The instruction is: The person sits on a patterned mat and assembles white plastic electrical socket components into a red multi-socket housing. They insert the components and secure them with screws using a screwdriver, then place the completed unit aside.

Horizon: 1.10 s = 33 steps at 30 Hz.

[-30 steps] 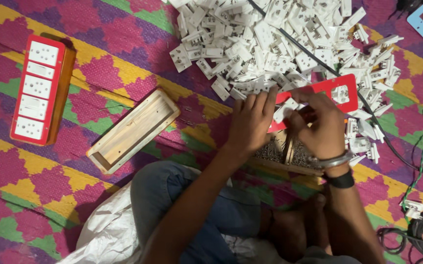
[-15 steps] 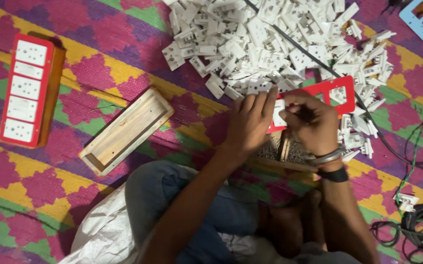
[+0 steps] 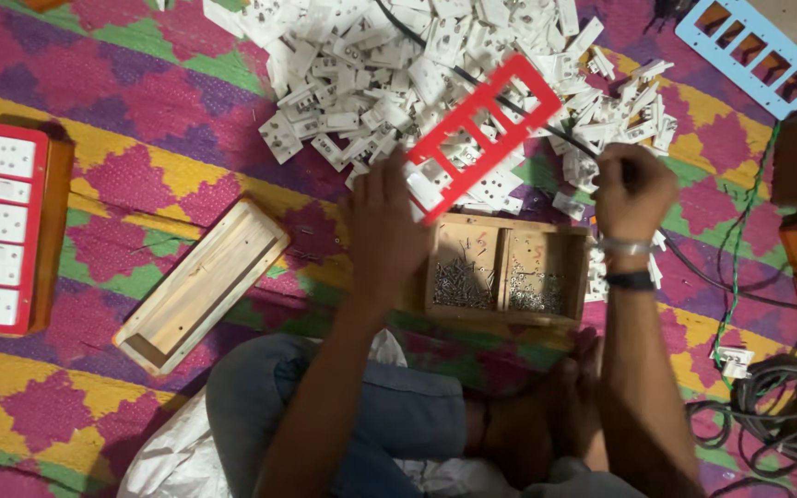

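Red plastic frame (image 3: 481,134), slotted, tilted above the wooden screw box (image 3: 504,272); its long axis runs from lower left, at our left hand (image 3: 384,231), up to the right over the heap of white switch parts (image 3: 435,55). Our left hand clamps its lower corner, fingers curled, wrist straight. Our right hand (image 3: 633,189) sits apart, right of the frame, fisted shut on something we cannot make out. Left is the nearer hand. Patterned mat (image 3: 140,175) underneath.

Glossy red plastic frame (image 3: 483,135), raw matt wooden tray (image 3: 507,270) of shiny metal screws (image 3: 458,282), woven cloth mat (image 3: 140,148).
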### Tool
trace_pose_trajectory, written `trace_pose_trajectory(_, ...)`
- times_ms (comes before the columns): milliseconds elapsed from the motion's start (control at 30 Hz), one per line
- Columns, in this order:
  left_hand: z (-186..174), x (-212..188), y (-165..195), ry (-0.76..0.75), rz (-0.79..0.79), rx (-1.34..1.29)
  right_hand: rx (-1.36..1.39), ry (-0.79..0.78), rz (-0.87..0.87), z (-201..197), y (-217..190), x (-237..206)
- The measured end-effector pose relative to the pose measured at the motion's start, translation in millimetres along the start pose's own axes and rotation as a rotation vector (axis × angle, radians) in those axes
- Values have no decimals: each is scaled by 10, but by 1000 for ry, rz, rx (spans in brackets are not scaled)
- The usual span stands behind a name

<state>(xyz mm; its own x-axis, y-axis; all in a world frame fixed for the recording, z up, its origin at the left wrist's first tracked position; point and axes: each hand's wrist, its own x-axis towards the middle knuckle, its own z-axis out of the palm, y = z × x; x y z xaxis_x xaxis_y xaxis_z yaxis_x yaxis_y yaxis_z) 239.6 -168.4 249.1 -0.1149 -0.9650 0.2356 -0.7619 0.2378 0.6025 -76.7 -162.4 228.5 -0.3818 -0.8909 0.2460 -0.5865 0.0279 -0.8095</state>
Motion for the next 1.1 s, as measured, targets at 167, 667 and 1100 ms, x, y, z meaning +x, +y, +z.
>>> trace_pose_trajectory(167,-3,19,3,-30,-52,40,-654,-84,-203,337,482,263)
trace_pose_trajectory(667,-9,-56,82,-56,93,113,426,-35,250,-257,-416,-601)
trace_pose_trajectory(1100,93,-179,208,-93,252,-1,517,-149,256,252,-1069,-926)
